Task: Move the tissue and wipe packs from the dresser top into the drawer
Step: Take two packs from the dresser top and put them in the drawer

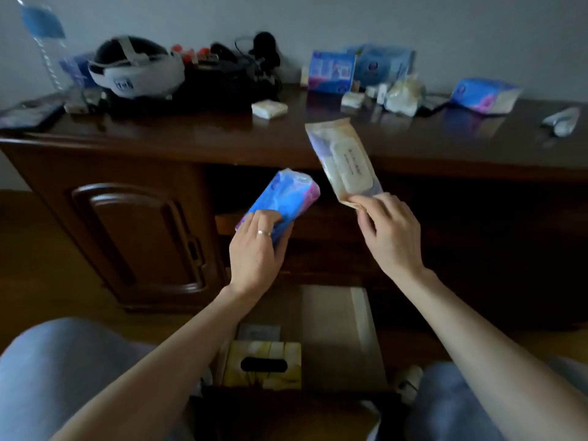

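My left hand (254,246) grips a blue and purple tissue pack (281,197) in front of the dresser, above the open drawer (334,319). My right hand (386,230) pinches the lower edge of a beige wipe pack (343,160) with a white flip lid, held upright at the dresser's front edge. On the dark wooden dresser top (191,132) lie a small white tissue pack (269,109), two blue packs (332,71) standing at the back, a whitish pack (404,95) and a blue and purple pack (483,95) at the right.
A yellow tissue box (264,364) sits in the drawer's near left. A white headset (136,70), black cables (241,74) and a water bottle (44,39) crowd the dresser's left. A cabinet door (136,237) is at left. My knees flank the drawer.
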Motion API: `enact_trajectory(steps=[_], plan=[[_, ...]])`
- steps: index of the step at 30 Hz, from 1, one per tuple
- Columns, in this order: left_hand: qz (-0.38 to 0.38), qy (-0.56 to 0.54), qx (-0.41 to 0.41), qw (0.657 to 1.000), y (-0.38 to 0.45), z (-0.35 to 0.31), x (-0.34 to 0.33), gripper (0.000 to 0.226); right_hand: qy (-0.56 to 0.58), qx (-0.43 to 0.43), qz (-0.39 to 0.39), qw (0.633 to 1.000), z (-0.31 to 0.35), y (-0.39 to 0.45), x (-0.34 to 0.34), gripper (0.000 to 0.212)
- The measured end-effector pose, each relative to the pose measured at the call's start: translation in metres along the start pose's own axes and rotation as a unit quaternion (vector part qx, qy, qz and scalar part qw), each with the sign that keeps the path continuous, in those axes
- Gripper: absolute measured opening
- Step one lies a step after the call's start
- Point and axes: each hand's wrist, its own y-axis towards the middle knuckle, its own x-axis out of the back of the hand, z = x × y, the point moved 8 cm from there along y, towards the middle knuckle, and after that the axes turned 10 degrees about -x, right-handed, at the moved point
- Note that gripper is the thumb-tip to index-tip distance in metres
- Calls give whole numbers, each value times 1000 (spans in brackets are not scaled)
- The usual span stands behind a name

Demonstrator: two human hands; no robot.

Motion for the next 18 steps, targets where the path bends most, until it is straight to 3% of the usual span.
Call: enact_trajectory(steps=[2, 5, 8, 11, 14, 18], plan=[[38, -15, 40, 998, -43, 3, -7, 23, 27, 13, 39, 999, -8, -52, 0, 19], [106, -6, 124, 987, -106, 23, -20, 23, 40, 1, 165, 986, -18, -130, -19, 17], [164, 12, 190, 968, -154, 46, -35, 25, 24, -36, 314, 949, -22, -185, -60, 14], [217, 35, 188, 957, -183, 58, -50, 27, -10, -97, 422, 901, -30, -223, -105, 11], [245, 47, 205, 946, -203, 69, -57, 26, -29, -151, 454, 878, -38, -261, -133, 2], [229, 68, 283, 929, -221, 89, -49, 23, 1, -148, 420, 896, -29, -262, -153, 3]])
